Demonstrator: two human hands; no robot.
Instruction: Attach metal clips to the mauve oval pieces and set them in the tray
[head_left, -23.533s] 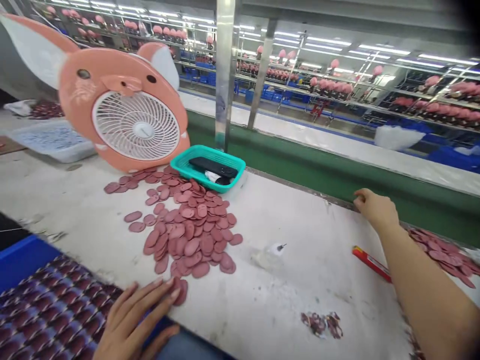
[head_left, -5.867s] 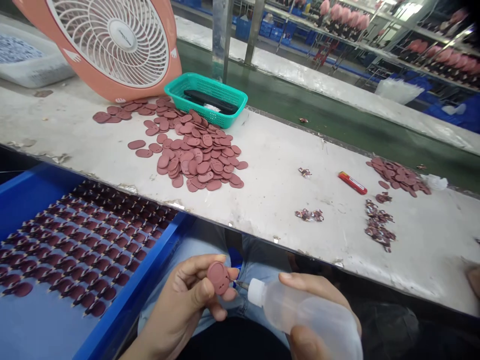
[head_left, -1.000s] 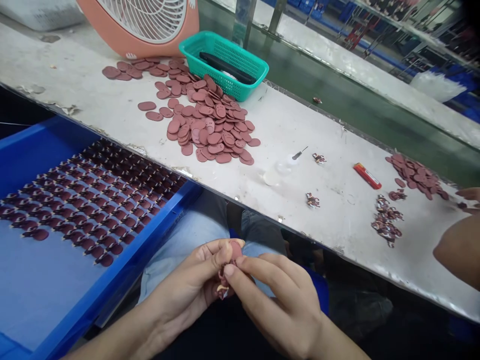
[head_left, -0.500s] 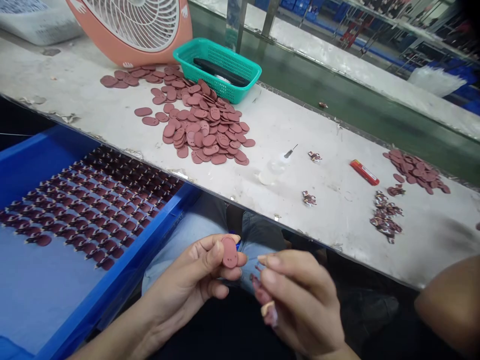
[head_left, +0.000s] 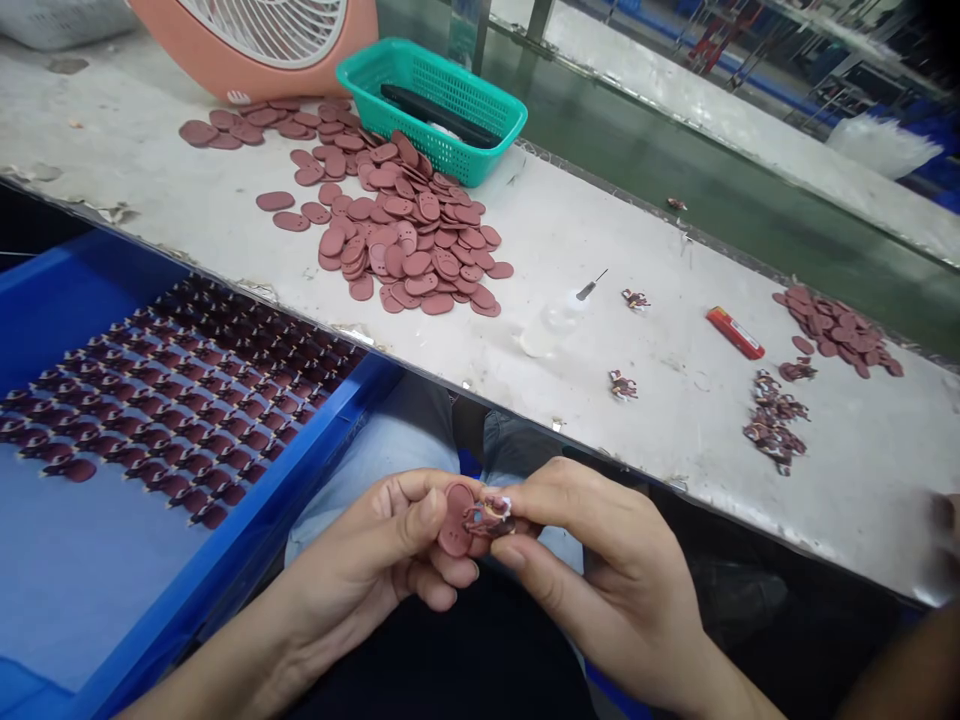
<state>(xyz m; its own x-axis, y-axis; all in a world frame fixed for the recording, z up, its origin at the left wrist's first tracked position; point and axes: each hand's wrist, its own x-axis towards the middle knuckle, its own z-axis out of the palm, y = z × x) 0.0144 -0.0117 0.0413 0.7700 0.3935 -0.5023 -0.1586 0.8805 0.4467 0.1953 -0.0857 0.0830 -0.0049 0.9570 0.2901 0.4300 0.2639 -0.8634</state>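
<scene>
Between thumb and fingers, my left hand (head_left: 390, 540) pinches a reddish-brown oval disc (head_left: 455, 520) with small holes. My right hand (head_left: 592, 560) grips a small painted figure (head_left: 491, 517) in brown, white and tan, held against the disc's right side. Both hands are over my lap, below the table edge. On the table lies a big pile of similar discs (head_left: 412, 235). Several small figures (head_left: 776, 420) are heaped at the right, and two more lie apart, one of them a single figure (head_left: 622, 385) near the front edge.
A blue tray (head_left: 247, 560) at the left holds rows of assembled pieces (head_left: 165, 400). On the table (head_left: 600, 440) are a needle-tipped bottle (head_left: 551, 325), a red lighter (head_left: 735, 333), a green basket (head_left: 480, 105), a pink fan (head_left: 360, 40) and a smaller disc pile (head_left: 840, 325). Someone's blurred arm shows bottom right.
My right hand has turned and brought the figure up against the disc in my left hand. The view has shifted slightly. The other person's arm at the right has moved lower.
</scene>
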